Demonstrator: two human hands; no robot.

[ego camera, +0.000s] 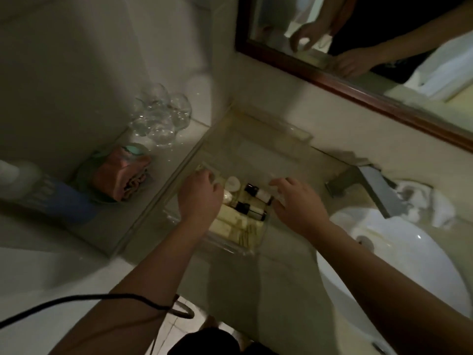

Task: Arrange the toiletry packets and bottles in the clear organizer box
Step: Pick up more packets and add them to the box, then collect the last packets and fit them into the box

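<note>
The person's left hand (201, 198) reaches down into the left part of a clear plastic organizer box (231, 245), fingers curled. Blur hides whether it holds anything. The right hand (298, 201) lies at the box's right wall with fingers bent toward it. It cannot be told if they grip or only touch.

The box stands on the beige stone countertop (286, 272), toward its back edge, with its hinged lid tipped up against the wall.

To do this step well, the right hand would likely steady the box while the left lays each item flat and parallel. Bottles are best kept together and packets stacked, so the lid can close.

Inside the box:
- Two small dark-capped bottles (258, 193) lie side by side.
- One round white cap or tub (233, 184) sits behind them.
- Cream-coloured packets (230, 228) are stacked at the near end, at least three. The exact count is unclear.

On the raised ledge to the left are one folded pink cloth (120, 175) and a cluster of clear drinking glasses (161, 119), three or four. At the countertop's right edge are one grey square tap (373, 190) and one white oval basin (399, 257).
</note>
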